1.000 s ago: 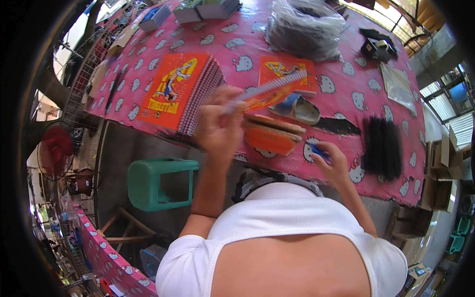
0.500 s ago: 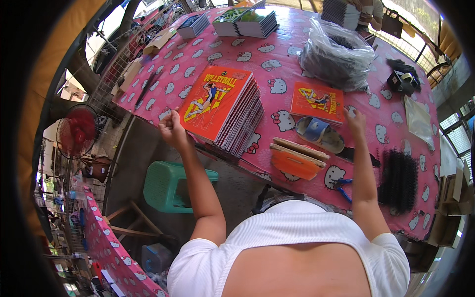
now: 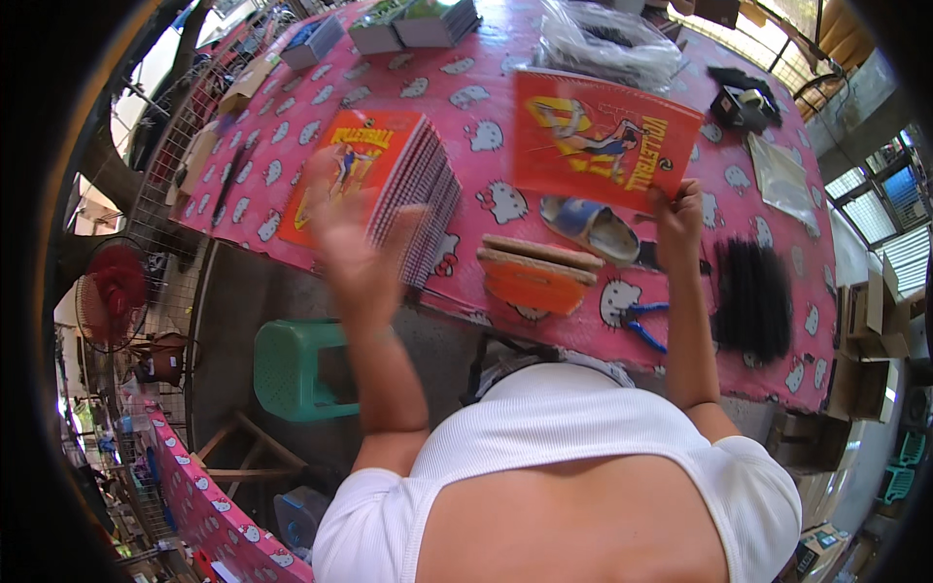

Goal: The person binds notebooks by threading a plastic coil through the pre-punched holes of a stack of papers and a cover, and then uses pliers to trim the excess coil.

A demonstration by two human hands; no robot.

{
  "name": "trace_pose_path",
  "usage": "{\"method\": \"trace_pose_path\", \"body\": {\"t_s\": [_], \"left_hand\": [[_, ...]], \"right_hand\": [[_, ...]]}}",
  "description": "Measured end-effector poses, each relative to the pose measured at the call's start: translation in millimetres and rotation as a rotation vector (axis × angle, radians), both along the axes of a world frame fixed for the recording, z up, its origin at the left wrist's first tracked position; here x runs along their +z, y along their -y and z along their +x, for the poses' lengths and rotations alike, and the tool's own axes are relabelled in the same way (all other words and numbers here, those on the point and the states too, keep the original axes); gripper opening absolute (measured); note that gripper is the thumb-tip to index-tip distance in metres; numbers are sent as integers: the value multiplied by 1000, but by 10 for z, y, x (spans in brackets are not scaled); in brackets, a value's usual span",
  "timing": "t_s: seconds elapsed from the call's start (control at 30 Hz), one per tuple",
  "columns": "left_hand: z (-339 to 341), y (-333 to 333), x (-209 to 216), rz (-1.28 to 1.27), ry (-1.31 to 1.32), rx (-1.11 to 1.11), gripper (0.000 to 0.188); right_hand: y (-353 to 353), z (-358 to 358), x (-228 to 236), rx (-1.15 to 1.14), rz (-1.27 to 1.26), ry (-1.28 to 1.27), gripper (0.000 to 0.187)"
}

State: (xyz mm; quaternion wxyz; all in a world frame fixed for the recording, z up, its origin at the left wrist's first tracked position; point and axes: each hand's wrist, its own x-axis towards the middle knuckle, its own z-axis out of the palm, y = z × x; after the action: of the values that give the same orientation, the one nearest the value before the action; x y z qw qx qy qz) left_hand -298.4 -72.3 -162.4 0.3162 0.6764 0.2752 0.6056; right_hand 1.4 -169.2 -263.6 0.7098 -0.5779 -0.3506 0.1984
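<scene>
The right hand pinches 1 notebook by its near right corner, raised over the tabletop, long axis roughly parallel to the near edge. The left hand, farther off, blurred, fingers spread, holds nothing visible beside the near-edge stack; I cannot tell whether they touch.

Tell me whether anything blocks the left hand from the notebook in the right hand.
Nothing visible does: the left hand shows in front of the stacked notebooks, and only pink tablecloth shows between them and the notebook in the right hand.
</scene>
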Motion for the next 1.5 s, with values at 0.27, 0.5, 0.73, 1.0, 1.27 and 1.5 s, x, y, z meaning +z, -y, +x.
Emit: {"method": "trace_pose_path", "body": {"t_s": [0.27,0.5,0.73,1.0,1.27,1.5], "left_hand": [[453,17,-412,-316,-183,-509,20],[381,-43,-1032,-552,-107,-409,64],[347,74,-1705,-553,-145,-436,94],[937,646,-871,379,-613,23,89],[1181,672,-861,315,-736,-334,47],[1139,595,-840,264,-475,-399,18]], "right_hand": [[656,-405,-208,231,-257,520,34],[746,-521,-1004,198,-257,734,58],[788,-905,-570,305,-112,292,61],[1095,1022,-905,-507,-855,908,37],[985,-183,84,182,-267,407,28],[894,-282,267,182,-285,417,20]]}}
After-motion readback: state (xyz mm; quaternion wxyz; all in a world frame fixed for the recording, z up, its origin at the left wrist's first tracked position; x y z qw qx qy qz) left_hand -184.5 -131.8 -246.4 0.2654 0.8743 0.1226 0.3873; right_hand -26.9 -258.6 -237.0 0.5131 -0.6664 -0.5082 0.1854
